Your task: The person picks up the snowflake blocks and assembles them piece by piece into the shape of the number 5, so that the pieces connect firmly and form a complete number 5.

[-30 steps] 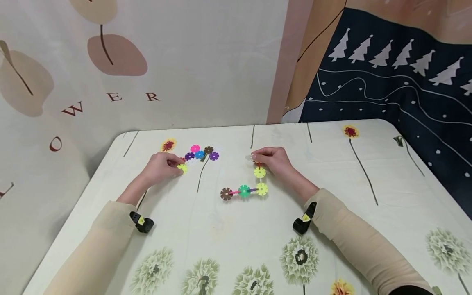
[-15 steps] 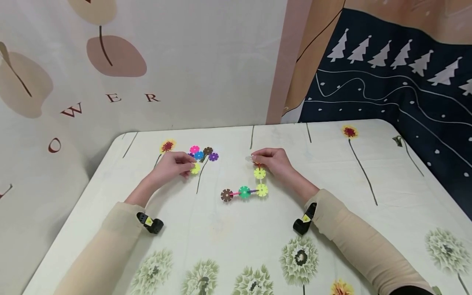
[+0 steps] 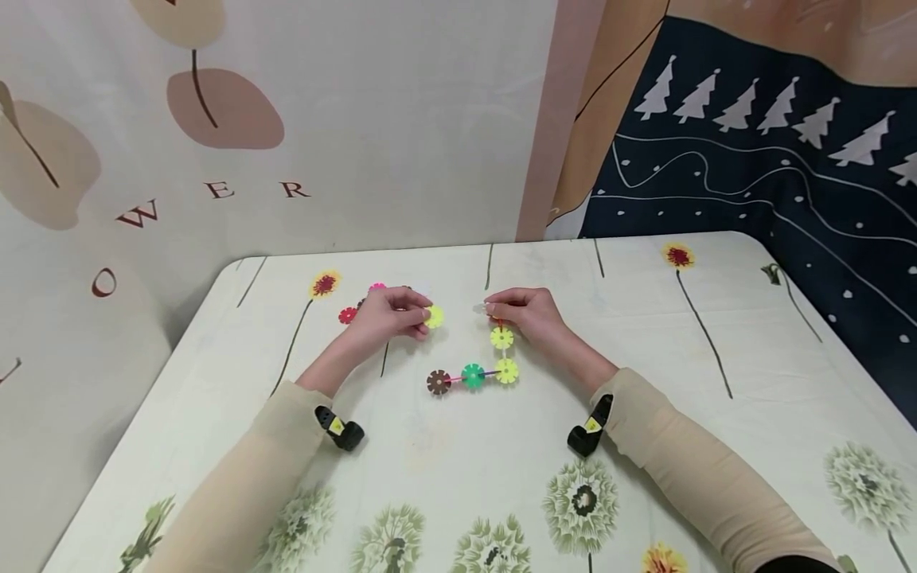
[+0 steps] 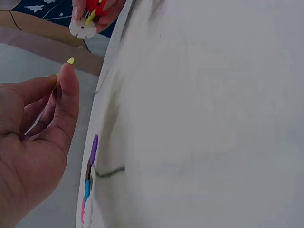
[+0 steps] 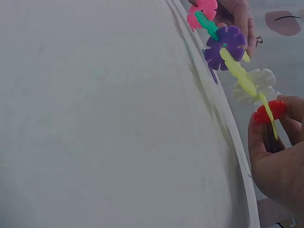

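Joining step: by the look of it, the person was adding one more disc to a chain; the two were near but not touching.
Left hand point(image 3: 390, 315): thumb and forefinger pinched a yellow snowflake disc point(image 3: 435, 317), its notched far edge free.
Right hand point(image 3: 528, 313): fingers gripped a red disc point(image 5: 270, 113) at the chain's upper end, with a white disc point(image 4: 82, 29) jutting past them towards the left hand.
Snowflake chain point(image 3: 507, 371): it ran from those fingers towards the person, then bent leftward to a brown disc point(image 3: 438, 383); I couldn't tell whether that end touched the flowered tablecloth point(image 3: 458, 461).
Loose discs: they lay behind the left hand, partly hidden, a pink one point(image 3: 377, 286) peeping out.
Next move: to my eye, it called for lining up notches, edges crossed, then pushing firmly while the right hand kept the chain from twisting.
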A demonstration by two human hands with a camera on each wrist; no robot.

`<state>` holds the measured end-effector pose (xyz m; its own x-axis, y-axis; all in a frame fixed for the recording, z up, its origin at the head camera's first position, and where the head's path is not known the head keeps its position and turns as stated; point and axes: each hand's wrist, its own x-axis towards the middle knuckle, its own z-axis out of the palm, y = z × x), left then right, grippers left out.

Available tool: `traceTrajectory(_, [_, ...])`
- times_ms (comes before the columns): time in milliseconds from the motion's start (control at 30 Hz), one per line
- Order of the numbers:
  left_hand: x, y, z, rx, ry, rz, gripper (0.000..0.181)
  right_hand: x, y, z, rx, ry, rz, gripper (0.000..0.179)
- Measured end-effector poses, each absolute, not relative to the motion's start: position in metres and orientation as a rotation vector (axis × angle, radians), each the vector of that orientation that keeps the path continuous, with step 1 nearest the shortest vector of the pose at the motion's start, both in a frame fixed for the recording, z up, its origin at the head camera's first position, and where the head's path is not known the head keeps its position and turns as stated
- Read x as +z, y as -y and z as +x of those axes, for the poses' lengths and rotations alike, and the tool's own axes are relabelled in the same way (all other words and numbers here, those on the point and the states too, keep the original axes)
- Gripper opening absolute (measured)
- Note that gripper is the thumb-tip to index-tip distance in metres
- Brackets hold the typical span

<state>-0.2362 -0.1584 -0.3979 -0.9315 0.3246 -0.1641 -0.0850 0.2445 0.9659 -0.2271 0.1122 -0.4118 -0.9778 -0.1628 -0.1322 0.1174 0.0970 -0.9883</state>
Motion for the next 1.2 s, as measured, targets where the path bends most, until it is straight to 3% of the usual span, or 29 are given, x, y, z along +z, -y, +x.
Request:
traceTrajectory(433, [-0.401, 0.129, -0.237, 1.843, -2.094, 0.224, 0.026, -0.413, -0.110, -0.227, -1.981, -2.174, -0.070, 0.024])
traceTrajectory(1200, [-0.400, 0.121, -0.237, 1.837, -2.057, 0.222, 0.026, -0.411, -0.109, -0.224, -1.980, -2.122, -0.104, 0.024])
